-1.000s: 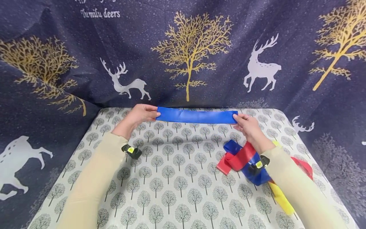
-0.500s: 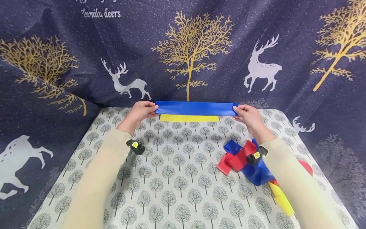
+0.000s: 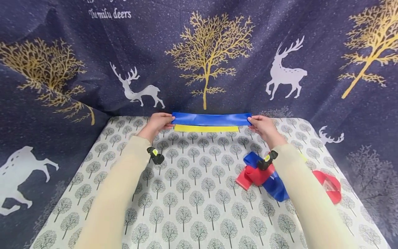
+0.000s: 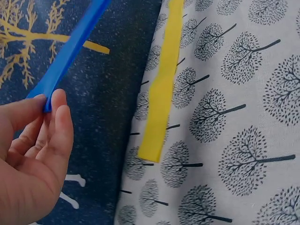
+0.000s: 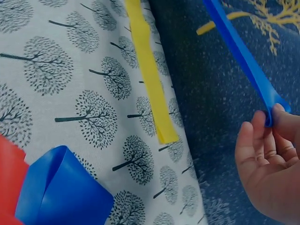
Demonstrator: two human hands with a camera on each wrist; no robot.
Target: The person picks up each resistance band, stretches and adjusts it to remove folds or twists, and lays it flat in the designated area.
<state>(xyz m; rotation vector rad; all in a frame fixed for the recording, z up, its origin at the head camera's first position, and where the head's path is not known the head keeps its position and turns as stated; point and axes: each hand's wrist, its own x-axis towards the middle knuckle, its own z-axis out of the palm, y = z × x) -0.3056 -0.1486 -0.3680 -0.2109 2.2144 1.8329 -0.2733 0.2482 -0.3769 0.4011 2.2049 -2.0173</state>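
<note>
A blue elastic band [image 3: 211,119] stretches flat between both hands, raised above the far edge of the table. My left hand [image 3: 159,122] pinches its left end between thumb and fingers. At the opposite end, my right hand [image 3: 263,127] pinches the band the same way. Both wrist views show the blue band bunched at the fingertips. Beneath it a yellow band [image 3: 206,128] lies straight along the table's back edge, partly covered by the blue one in the head view. Neither hand touches the yellow band.
Loose red band [image 3: 332,188] and blue band [image 3: 276,188] lie tangled on the right of the table, partly under the right forearm. The tablecloth [image 3: 192,207] has a tree print. A dark curtain [image 3: 217,86] with deer and trees hangs behind.
The blue band rose off the back edge, uncovering the yellow band, then sank slightly. Its held span has shortened as the right hand moved inward and the left wrist shifted right.
</note>
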